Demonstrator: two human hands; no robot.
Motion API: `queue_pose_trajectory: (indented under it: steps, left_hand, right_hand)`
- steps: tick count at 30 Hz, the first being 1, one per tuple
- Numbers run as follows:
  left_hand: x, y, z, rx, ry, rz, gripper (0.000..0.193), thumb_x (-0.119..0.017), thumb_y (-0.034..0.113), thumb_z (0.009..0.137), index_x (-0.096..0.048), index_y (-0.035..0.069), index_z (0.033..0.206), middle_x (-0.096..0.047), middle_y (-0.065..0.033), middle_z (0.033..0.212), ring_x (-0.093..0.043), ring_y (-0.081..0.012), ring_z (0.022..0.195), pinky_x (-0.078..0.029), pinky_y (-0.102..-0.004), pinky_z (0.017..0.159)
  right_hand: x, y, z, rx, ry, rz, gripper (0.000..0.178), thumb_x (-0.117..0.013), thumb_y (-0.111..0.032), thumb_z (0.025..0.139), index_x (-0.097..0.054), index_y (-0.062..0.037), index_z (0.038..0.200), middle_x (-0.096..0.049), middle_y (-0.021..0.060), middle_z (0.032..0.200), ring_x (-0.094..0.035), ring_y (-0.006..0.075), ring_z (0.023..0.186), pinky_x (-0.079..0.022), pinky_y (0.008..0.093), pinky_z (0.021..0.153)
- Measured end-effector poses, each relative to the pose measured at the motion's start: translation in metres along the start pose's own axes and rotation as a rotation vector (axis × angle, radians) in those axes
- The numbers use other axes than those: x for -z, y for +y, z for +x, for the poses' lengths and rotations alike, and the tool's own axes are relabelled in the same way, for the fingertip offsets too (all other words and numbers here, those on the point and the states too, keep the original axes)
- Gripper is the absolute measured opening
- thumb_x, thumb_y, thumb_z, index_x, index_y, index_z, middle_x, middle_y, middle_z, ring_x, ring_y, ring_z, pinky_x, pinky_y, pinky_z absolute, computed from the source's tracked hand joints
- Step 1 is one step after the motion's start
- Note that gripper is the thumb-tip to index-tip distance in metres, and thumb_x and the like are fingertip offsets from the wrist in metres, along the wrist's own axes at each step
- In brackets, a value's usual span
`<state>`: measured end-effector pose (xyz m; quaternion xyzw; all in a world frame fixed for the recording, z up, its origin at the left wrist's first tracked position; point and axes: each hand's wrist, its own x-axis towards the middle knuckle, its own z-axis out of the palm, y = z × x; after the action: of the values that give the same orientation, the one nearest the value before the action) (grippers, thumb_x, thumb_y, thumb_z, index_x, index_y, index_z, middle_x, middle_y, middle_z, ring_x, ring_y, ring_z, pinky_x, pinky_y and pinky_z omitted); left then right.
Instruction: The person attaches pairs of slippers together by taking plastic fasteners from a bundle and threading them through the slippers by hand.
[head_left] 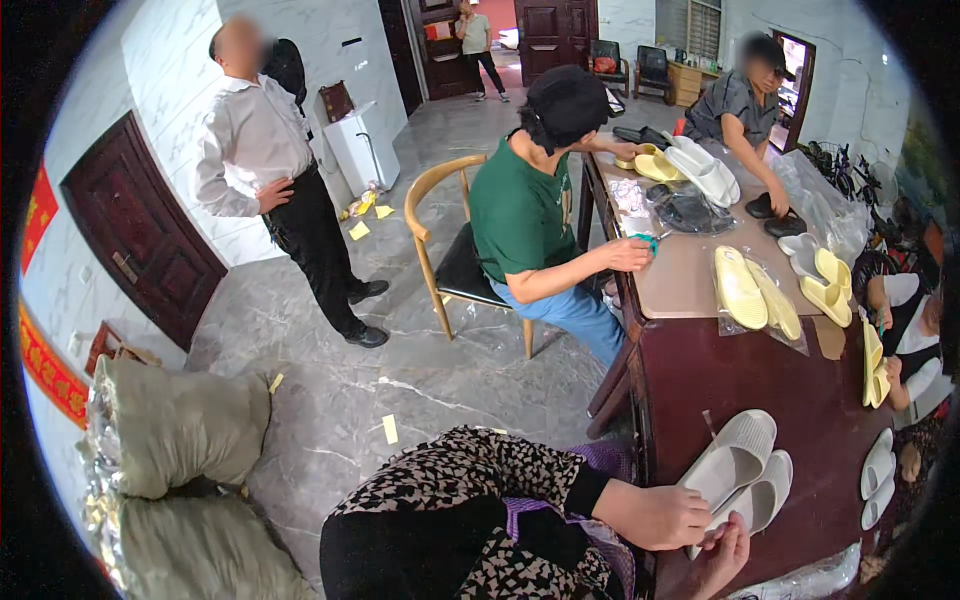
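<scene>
A pair of light grey slippers (742, 455) lies side by side on the dark red table (735, 365), with the toes pointing away from me. At their heel end, my left hand (675, 515) is closed, its fingers bent in a pinch over the heel edge. Just below it, my right hand (728, 552) is also closed, with thumb and fingertips together beside the left fingers. Whatever lies between the fingertips is too small or hidden to make out. A thin clear strip stands up beside the slipper toes.
Yellow slippers (742, 290) in a clear bag lie farther along the table, near white slippers (703, 170). A seated person in a green shirt (525, 205) holds a small teal-handled tool. Other people work across the table. Stuffed sacks (190, 420) stand on the floor at left.
</scene>
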<state>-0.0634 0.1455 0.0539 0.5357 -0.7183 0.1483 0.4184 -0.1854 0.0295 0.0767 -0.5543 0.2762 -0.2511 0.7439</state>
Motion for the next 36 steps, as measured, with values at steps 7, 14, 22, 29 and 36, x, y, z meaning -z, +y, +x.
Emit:
queue_pose_trajectory:
  steps: [7, 14, 22, 29, 36]
  left_hand:
    - [-0.009, 0.005, -0.010, 0.010, -0.100, -0.071, 0.012, -0.056, 0.016, 0.072, -0.053, 0.005, 0.071, -0.053, -0.0078, 0.074, -0.053, -0.0243, 0.075, -0.041, -0.0364, 0.068]
    - [-0.011, -0.005, -0.021, -0.063, -0.143, -0.091, 0.013, -0.058, 0.014, 0.068, -0.049, 0.006, 0.068, -0.049, -0.0088, 0.074, -0.051, -0.0248, 0.072, -0.042, -0.0349, 0.061]
    - [0.003, -0.043, -0.035, 0.044, -0.280, -0.218, 0.015, -0.064, 0.007, 0.065, -0.056, 0.004, 0.077, -0.050, -0.0070, 0.074, -0.051, -0.0230, 0.069, -0.044, -0.0325, 0.064]
    - [-0.023, -0.044, -0.028, 0.019, -0.314, -0.354, 0.012, -0.063, 0.004, 0.066, -0.057, 0.004, 0.076, -0.052, -0.0073, 0.076, -0.052, -0.0235, 0.071, -0.045, -0.0337, 0.065]
    - [-0.037, -0.046, -0.017, -0.005, -0.293, -0.402, 0.011, -0.062, 0.005, 0.067, -0.056, 0.004, 0.076, -0.051, -0.0080, 0.075, -0.053, -0.0252, 0.071, -0.045, -0.0347, 0.067]
  right_hand:
    - [0.029, 0.028, 0.008, 0.158, -0.146, -0.337, 0.035, -0.057, -0.013, 0.088, -0.054, 0.0016, 0.120, -0.058, 0.0069, 0.077, -0.048, 0.0109, 0.061, -0.040, 0.0235, 0.052]
    - [0.028, 0.050, 0.004, 0.090, 0.018, -0.448, 0.033, -0.051, -0.002, 0.083, -0.051, 0.0051, 0.115, -0.051, 0.0010, 0.061, -0.043, 0.0055, 0.052, -0.032, 0.0178, 0.047]
    - [0.005, 0.036, 0.011, -0.033, 0.186, -0.357, 0.027, -0.054, -0.003, 0.084, -0.053, 0.0037, 0.110, -0.058, 0.0025, 0.067, -0.050, 0.0055, 0.054, -0.039, 0.0179, 0.048]
    - [0.028, 0.051, -0.015, 0.045, 0.341, -0.379, 0.026, -0.054, -0.001, 0.084, -0.052, 0.0035, 0.110, -0.058, 0.0022, 0.066, -0.051, 0.0047, 0.055, -0.041, 0.0179, 0.049]
    - [0.035, 0.048, -0.020, 0.034, 0.428, -0.467, 0.027, -0.055, -0.001, 0.084, -0.052, 0.0042, 0.110, -0.058, 0.0029, 0.067, -0.052, 0.0054, 0.056, -0.041, 0.0184, 0.051]
